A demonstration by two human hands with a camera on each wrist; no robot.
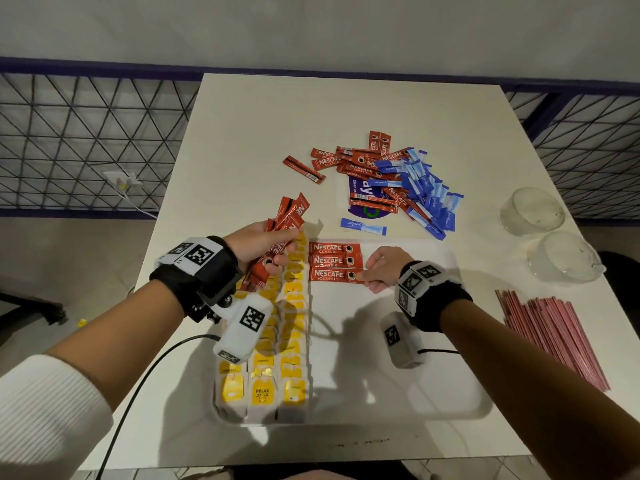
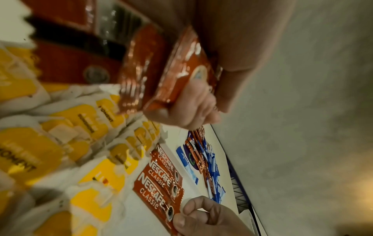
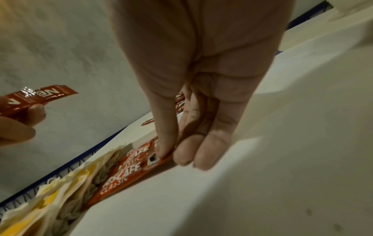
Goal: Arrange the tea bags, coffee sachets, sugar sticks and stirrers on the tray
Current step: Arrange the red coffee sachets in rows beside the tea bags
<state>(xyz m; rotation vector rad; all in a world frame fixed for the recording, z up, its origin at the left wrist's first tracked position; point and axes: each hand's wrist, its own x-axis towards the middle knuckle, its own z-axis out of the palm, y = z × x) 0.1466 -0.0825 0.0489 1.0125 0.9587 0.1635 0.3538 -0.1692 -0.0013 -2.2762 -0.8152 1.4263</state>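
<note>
A: What is on the far left?

B: The left hand (image 1: 258, 245) grips a fanned bundle of red Nescafé sachets (image 1: 282, 233), fingers and thumb curled round them, raised above the tea bags. The left wrist view shows the same clamp, the foil creased under the thumb.

A: And under that hand?

B: Yellow-tagged tea bags (image 1: 273, 358) lie in three overlapping columns along the left part of the white tray (image 1: 460, 407), from its near edge to its far edge.

A: Next along?

B: Three Nescafé Classic sachets (image 1: 334, 260) lie flat on the tray just beside the tea bags, side by side, logos up, each one touching the next.

A: The right hand (image 1: 386, 268)?

B: Its thumb and forefinger pinch the right end of the nearest sachet (image 1: 334, 274), which lies on the tray; the other fingers are curled beside it. The right wrist view shows the thumb tip pressed on the sachet's edge.

A: Beyond the tray?

B: On the white table (image 1: 249, 126), a loose heap of red coffee sachets (image 1: 363, 164) mingles with blue sugar sticks (image 1: 429, 192) over a purple label. One red sachet lies apart to the left, one sugar stick (image 1: 363, 226) near the tray's far edge.

A: Far right?

B: Two clear glass bowls (image 1: 533, 211), and nearer, a sheaf of pink stirrers (image 1: 550, 327) on the table, beside the tray
</note>
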